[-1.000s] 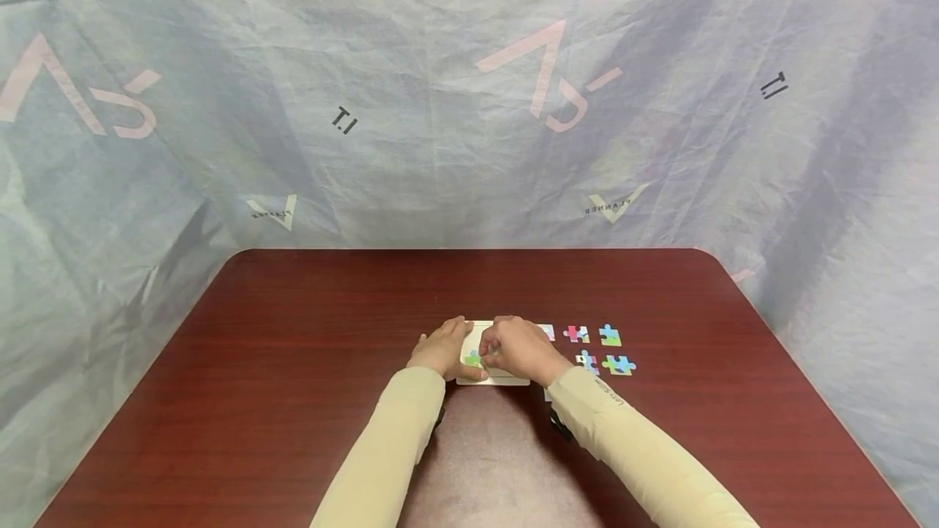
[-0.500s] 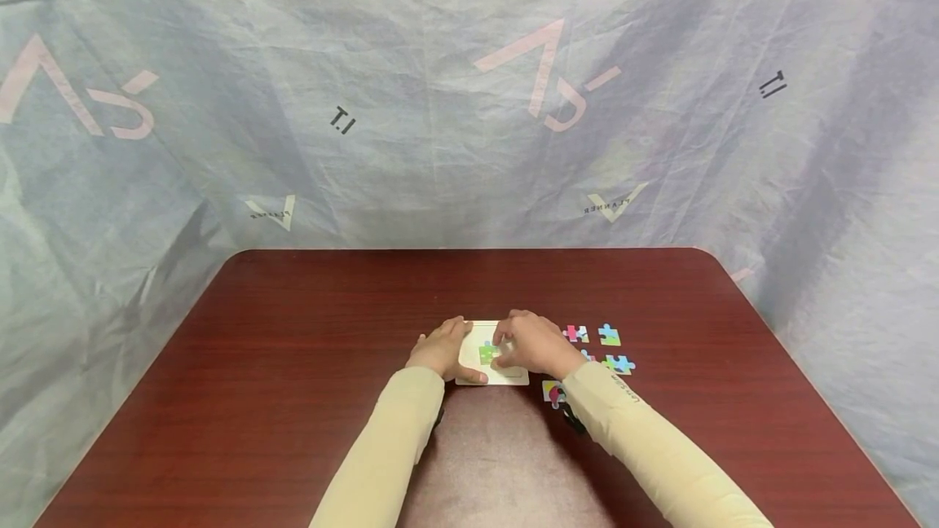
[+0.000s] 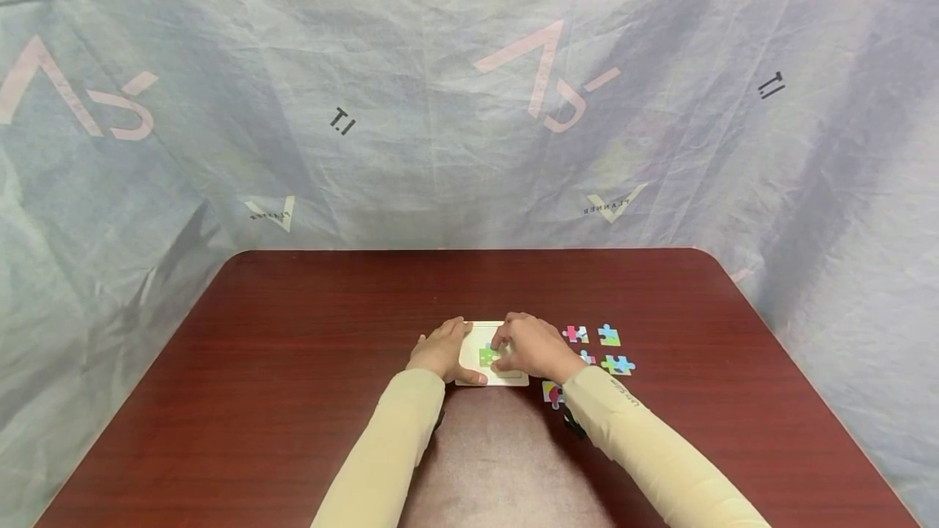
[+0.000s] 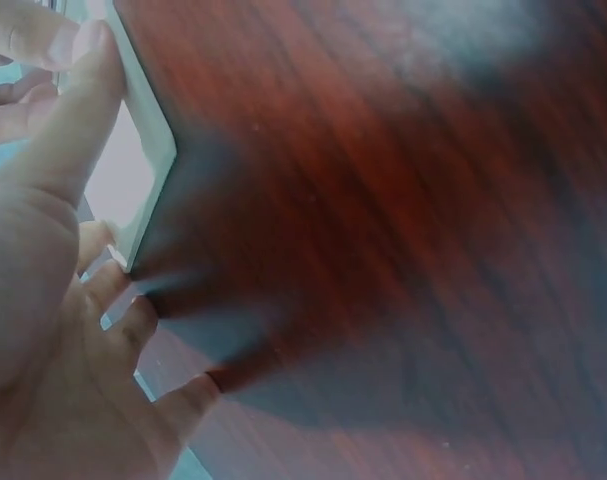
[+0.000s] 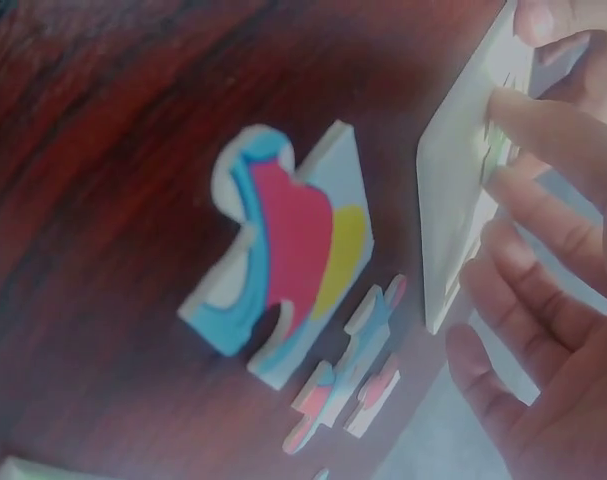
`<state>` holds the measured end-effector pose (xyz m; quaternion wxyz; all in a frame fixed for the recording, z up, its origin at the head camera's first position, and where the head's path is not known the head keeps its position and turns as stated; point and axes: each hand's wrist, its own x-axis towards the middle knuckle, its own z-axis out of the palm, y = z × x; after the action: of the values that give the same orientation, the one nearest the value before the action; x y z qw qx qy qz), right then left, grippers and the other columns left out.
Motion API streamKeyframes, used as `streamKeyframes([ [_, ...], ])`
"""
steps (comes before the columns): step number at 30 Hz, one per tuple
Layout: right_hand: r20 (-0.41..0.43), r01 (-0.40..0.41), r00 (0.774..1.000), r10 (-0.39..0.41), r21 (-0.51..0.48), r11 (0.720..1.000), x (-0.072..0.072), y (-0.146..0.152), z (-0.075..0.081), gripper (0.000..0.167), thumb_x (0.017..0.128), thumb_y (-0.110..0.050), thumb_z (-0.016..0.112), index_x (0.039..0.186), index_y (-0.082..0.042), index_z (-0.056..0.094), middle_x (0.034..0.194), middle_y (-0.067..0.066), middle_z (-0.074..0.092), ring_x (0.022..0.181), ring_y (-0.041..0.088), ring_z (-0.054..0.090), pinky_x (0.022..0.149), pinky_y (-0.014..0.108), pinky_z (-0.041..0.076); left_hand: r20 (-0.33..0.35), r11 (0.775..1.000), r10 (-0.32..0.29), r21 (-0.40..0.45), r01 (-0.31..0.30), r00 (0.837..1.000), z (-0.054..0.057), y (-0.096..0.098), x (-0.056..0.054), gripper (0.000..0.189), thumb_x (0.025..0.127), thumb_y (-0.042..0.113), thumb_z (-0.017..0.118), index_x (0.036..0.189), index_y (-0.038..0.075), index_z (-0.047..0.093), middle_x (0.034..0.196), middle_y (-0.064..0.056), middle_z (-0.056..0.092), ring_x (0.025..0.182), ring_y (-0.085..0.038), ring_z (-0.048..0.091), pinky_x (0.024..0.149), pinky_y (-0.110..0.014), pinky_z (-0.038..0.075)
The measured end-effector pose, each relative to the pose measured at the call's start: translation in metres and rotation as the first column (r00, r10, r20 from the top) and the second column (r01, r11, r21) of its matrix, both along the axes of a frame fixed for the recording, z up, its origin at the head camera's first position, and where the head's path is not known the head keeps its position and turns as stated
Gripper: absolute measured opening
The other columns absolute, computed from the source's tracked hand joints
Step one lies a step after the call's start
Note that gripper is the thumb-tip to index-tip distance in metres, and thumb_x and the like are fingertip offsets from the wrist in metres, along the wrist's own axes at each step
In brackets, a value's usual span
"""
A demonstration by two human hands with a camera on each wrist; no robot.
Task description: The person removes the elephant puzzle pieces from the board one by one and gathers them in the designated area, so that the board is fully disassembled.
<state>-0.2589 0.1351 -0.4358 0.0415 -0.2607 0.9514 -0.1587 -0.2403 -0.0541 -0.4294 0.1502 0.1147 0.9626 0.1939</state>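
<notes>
A pale puzzle tray [image 3: 508, 380] lies flat on the table with a green-and-blue jigsaw piece [image 3: 486, 357] over its middle. My left hand [image 3: 440, 346] rests along the tray's left side, fingers spread and thumb along the front edge. In the left wrist view, the thumb [image 4: 88, 110] lies on the tray's rim, and other fingertips reach down beside it to the table. My right hand [image 3: 541, 346] comes in from the right and pinches the jigsaw piece between thumb and forefinger. In the right wrist view, those fingertips mostly cover the piece.
Several loose jigsaw pieces lie right of the tray, among them a pink one [image 3: 576, 334], a blue-green one [image 3: 609, 336] and a wider one [image 3: 619, 365]. A red-and-yellow piece [image 3: 552, 392] lies below the right wrist. A grey cloth backdrop [image 3: 440, 104] hangs behind the table.
Over the second, my right hand has shifted right, and the green-and-blue jigsaw piece has moved from the tray's left part to its middle. The left hand has stayed in place.
</notes>
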Motion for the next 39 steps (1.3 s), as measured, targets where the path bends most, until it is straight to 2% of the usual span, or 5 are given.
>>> streamKeyframes([
  [6,-0.002,0.017,1.0,-0.017,0.029,0.999,0.001,0.005,0.006,0.022,0.077,-0.032,0.091,0.093,-0.021,0.08,0.1,-0.003,0.064,0.091,0.019,0.063,0.075,0.041,0.055,-0.005,1.0,0.002,0.002,-0.002,1.0,0.002,0.001,0.001,0.093,0.081,0.04,0.087,0.154,0.006,0.04,0.161,-0.014,0.034,0.149,-0.031,0.032,0.118,-0.06,0.026],
  [13,0.0,-0.011,1.0,0.011,-0.046,0.999,0.001,0.017,0.013,0.022,0.079,-0.029,0.089,0.096,-0.018,0.079,0.098,-0.003,0.065,0.084,0.016,0.061,0.071,0.036,0.054,-0.017,1.0,0.001,-0.004,-0.001,1.0,0.002,0.0,0.0,0.093,0.081,0.04,0.087,0.154,0.006,0.04,0.161,-0.014,0.035,0.149,-0.031,0.032,0.118,-0.06,0.027],
  [25,0.017,0.01,1.0,-0.008,-0.107,0.994,0.012,0.039,0.021,0.023,0.081,-0.028,0.088,0.099,-0.02,0.077,0.099,-0.002,0.064,0.09,0.022,0.065,0.071,0.035,0.051,-0.006,1.0,-0.013,0.001,0.013,1.0,0.001,-0.001,0.002,0.094,0.082,0.041,0.086,0.155,0.007,0.038,0.163,-0.015,0.031,0.151,-0.03,0.028,0.119,-0.06,0.024],
  [32,-0.013,0.015,1.0,-0.016,-0.094,0.995,0.016,0.055,0.026,0.026,0.08,-0.028,0.089,0.102,-0.019,0.078,0.103,0.0,0.065,0.092,0.023,0.065,0.075,0.039,0.053,-0.009,1.0,-0.019,0.009,0.019,1.0,0.001,0.0,0.001,0.094,0.082,0.04,0.086,0.156,0.007,0.038,0.163,-0.015,0.031,0.151,-0.031,0.027,0.119,-0.06,0.024],
  [39,-0.038,0.019,0.999,-0.023,-0.083,0.996,0.02,0.078,0.035,0.024,0.08,-0.026,0.088,0.101,-0.02,0.077,0.103,0.0,0.066,0.091,0.025,0.066,0.074,0.04,0.053,-0.008,1.0,-0.021,0.023,0.021,1.0,-0.002,-0.001,0.0,0.095,0.081,0.039,0.087,0.155,0.006,0.038,0.163,-0.015,0.031,0.151,-0.032,0.027,0.119,-0.061,0.023],
])
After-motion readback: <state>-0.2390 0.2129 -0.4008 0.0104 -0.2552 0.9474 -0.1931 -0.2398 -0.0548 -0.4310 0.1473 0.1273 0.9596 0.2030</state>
